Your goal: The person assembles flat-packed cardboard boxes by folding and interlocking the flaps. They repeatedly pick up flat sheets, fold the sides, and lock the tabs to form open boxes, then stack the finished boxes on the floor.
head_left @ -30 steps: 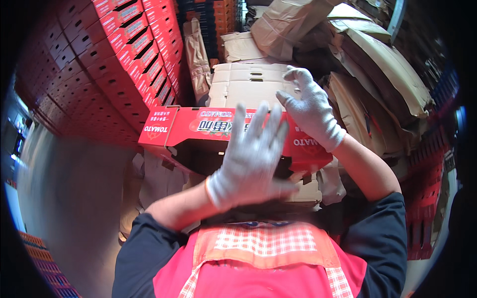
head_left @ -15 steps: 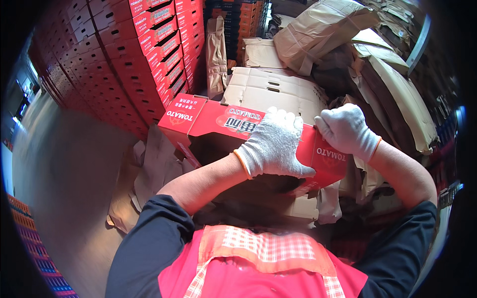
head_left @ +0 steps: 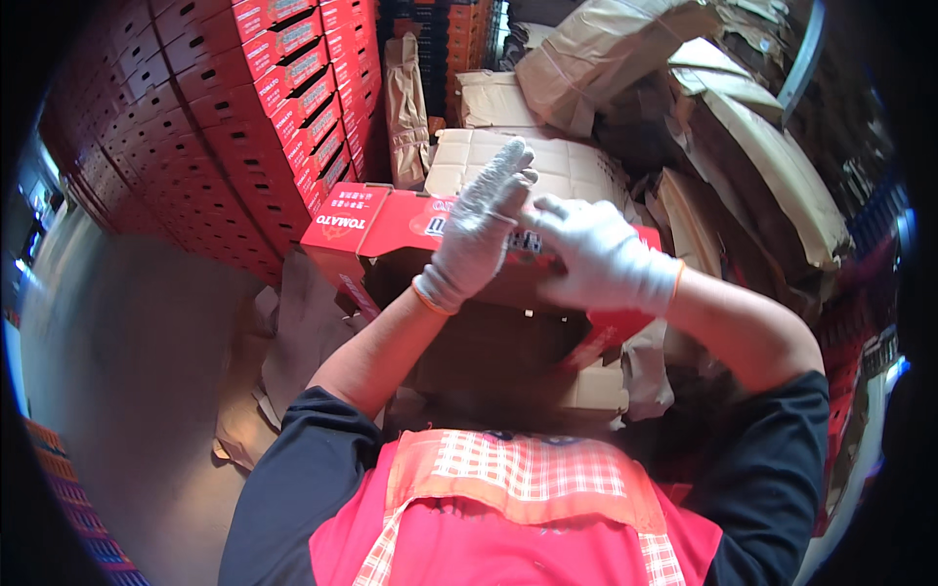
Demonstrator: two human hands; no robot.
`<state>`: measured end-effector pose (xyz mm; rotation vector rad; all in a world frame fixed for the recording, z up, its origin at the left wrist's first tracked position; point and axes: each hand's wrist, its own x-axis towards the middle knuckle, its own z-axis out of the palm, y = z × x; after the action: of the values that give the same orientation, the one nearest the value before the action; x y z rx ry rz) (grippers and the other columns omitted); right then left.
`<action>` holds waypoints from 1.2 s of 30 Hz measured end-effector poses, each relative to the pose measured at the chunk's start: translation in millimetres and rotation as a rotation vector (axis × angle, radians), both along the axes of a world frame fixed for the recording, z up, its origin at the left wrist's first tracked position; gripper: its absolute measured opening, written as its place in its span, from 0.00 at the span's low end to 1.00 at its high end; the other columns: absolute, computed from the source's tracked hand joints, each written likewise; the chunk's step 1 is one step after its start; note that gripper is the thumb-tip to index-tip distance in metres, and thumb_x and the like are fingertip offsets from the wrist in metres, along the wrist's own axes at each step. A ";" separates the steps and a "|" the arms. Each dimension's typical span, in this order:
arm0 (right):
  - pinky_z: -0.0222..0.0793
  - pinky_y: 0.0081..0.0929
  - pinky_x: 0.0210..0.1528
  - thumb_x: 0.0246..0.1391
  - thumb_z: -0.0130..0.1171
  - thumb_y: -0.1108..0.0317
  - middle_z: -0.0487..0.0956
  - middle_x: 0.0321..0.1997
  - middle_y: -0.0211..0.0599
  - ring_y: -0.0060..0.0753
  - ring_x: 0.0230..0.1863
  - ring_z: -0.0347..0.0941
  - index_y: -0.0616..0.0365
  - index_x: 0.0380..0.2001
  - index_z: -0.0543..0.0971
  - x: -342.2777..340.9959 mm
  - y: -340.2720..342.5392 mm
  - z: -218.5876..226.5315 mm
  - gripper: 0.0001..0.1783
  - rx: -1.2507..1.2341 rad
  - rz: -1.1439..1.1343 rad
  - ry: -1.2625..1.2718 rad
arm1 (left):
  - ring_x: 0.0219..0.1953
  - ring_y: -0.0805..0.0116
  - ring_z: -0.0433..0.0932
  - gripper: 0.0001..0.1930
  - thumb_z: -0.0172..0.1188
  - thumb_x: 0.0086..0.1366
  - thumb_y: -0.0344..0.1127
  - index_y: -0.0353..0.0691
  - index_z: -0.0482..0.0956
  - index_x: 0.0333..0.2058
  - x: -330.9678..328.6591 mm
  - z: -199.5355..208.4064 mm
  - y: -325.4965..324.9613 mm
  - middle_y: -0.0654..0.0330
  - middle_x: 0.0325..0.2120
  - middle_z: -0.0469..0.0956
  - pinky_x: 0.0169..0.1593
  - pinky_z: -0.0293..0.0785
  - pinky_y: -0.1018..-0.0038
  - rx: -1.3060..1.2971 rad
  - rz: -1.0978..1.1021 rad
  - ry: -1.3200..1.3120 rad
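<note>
A red cardboard carton (head_left: 391, 223) with white print stands before me on its side, its dark open face turned toward me. Over its upper panel is my left hand (head_left: 473, 234), in a white knitted glove with an orange cuff, fingers stretched upward. My right hand (head_left: 611, 256), gloved alike, reaches across from the right with fingers extended and slightly blurred, their tips close to the left fingers. Whether the two hands touch is hard to make out. Neither hand grips the carton, and together they cover part of its printed middle.
Tall stacks of red cartons (head_left: 215, 127) rise at the left. Behind the carton lie flat brown cardboard sheets (head_left: 576, 164) and a paper-wrapped bundle (head_left: 596, 59). More wrapped bundles (head_left: 772, 166) lean at the right. Crumpled brown paper (head_left: 303, 322) lies by the grey floor (head_left: 147, 361).
My right hand has let go of the carton's right end and moved left. My left hand has lifted from the upper panel, shifted left and straightened its fingers.
</note>
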<state>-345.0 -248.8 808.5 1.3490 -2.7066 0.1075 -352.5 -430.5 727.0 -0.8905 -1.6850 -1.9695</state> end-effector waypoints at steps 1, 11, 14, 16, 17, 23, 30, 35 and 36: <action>0.73 0.43 0.51 0.42 0.66 0.57 0.80 0.46 0.50 0.55 0.48 0.77 0.54 0.58 0.73 0.3 -1.1 -4.8 0.36 -0.109 -0.083 -0.077 | 0.60 0.61 0.71 0.28 0.53 0.72 0.39 0.34 0.61 0.66 3.3 -5.2 -9.6 0.51 0.61 0.70 0.65 0.63 0.66 -0.001 -0.016 0.022; 0.73 0.27 0.48 0.55 0.60 0.65 0.83 0.37 0.33 0.26 0.40 0.78 0.60 0.36 0.83 -72.9 154.1 -84.4 0.11 -1.167 -0.499 -0.915 | 0.59 0.49 0.72 0.35 0.40 0.72 0.58 0.26 0.75 0.53 128.8 -32.1 -92.8 0.47 0.48 0.80 0.66 0.58 0.57 -0.419 0.632 0.234; 0.76 0.30 0.47 0.55 0.61 0.66 0.84 0.38 0.37 0.30 0.42 0.81 0.59 0.37 0.84 -30.0 133.8 -179.1 0.10 -1.088 -0.823 -1.179 | 0.60 0.46 0.69 0.48 0.47 0.61 0.74 0.27 0.71 0.57 109.2 -10.5 -62.7 0.45 0.53 0.74 0.65 0.58 0.56 -0.326 0.231 0.008; 0.76 0.28 0.45 0.56 0.61 0.66 0.84 0.37 0.37 0.29 0.40 0.80 0.60 0.38 0.83 -11.0 121.3 -219.3 0.10 -1.036 -0.786 -1.210 | 0.62 0.39 0.63 0.54 0.66 0.46 0.71 0.35 0.67 0.63 85.3 4.5 -27.7 0.42 0.61 0.64 0.66 0.57 0.53 -0.915 0.049 0.315; 0.76 0.27 0.44 0.56 0.61 0.67 0.84 0.37 0.36 0.29 0.39 0.79 0.60 0.38 0.83 -8.6 122.1 -224.0 0.10 -1.279 -0.777 -1.312 | 0.62 0.38 0.62 0.55 0.71 0.41 0.67 0.36 0.66 0.62 81.3 6.0 0.7 0.42 0.61 0.63 0.66 0.58 0.50 -0.907 0.066 0.405; 0.74 0.21 0.40 0.66 0.54 0.66 0.81 0.34 0.32 0.20 0.33 0.76 0.60 0.40 0.79 -11.0 157.5 -99.1 0.09 -1.554 -0.470 -0.525 | 0.54 0.37 0.70 0.47 0.76 0.42 0.50 0.32 0.67 0.59 66.8 -5.3 97.4 0.40 0.52 0.69 0.58 0.69 0.52 -0.565 0.248 0.477; 0.73 0.27 0.41 0.45 0.72 0.55 0.77 0.31 0.38 0.31 0.33 0.76 0.60 0.43 0.75 56.3 101.1 -6.9 0.27 -0.418 -0.294 0.084 | 0.58 0.35 0.68 0.64 0.76 0.42 0.54 0.29 0.44 0.69 60.4 -28.8 126.1 0.38 0.59 0.63 0.60 0.67 0.50 -0.297 0.297 0.373; 0.71 0.27 0.35 0.43 0.70 0.57 0.73 0.25 0.35 0.27 0.28 0.71 0.60 0.29 0.75 36.2 75.8 16.0 0.19 -0.488 -0.607 -0.648 | 0.70 0.39 0.48 0.75 0.76 0.33 0.59 0.36 0.32 0.70 70.4 -42.8 132.4 0.39 0.69 0.42 0.70 0.48 0.51 -0.440 0.272 0.055; 0.70 0.27 0.35 0.43 0.69 0.59 0.73 0.23 0.34 0.25 0.27 0.70 0.60 0.28 0.75 31.2 71.8 14.6 0.18 -0.458 -0.706 -0.748 | 0.69 0.40 0.50 0.74 0.76 0.33 0.58 0.36 0.34 0.70 71.4 -44.8 134.2 0.39 0.68 0.44 0.69 0.49 0.51 -0.378 0.220 0.009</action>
<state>-313.8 -176.9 823.1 0.1830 -3.2148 1.2712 -281.1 -296.3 682.2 -0.7921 -2.0922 -1.5298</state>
